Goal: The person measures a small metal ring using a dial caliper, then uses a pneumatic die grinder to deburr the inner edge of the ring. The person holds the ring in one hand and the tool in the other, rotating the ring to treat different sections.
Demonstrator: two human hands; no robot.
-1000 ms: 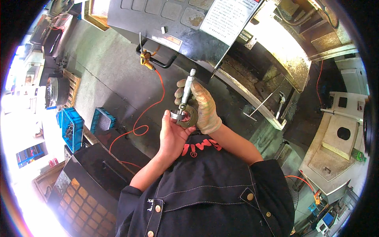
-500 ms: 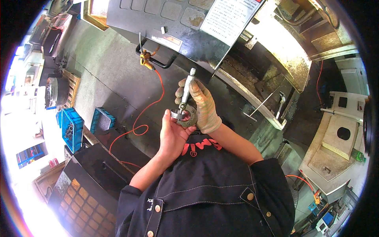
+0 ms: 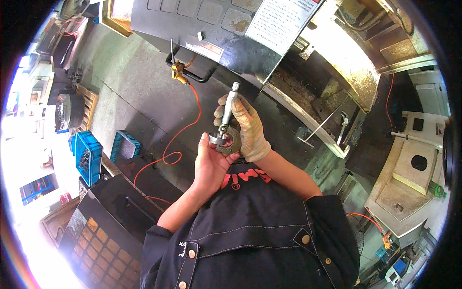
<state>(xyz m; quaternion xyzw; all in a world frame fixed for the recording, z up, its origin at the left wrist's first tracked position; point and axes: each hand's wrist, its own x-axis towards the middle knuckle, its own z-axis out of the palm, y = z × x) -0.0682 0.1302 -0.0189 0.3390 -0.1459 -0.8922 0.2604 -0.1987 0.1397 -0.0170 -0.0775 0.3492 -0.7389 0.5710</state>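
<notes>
My bare left hand [image 3: 210,166] is closed on a dark metal ring [image 3: 216,140], with the thumb against its near-left side. My right hand [image 3: 252,137], in a stained work glove, grips a micrometer [image 3: 228,108] with a silver barrel pointing up and away. The micrometer's rounded frame lies beside the ring, and its measuring end is at the ring's wall. Whether both measuring faces touch the metal is too small to tell. Fingers of my left hand reach under the frame and are partly hidden.
Ahead stands a dark machine cover [image 3: 207,29] beside an open machine bay [image 3: 317,86]. A yellow air gun [image 3: 178,72] hangs on its handle, trailing an orange hose [image 3: 185,126]. Blue crates [image 3: 89,156] are at left. A light-coloured machine panel [image 3: 385,192] stands at right.
</notes>
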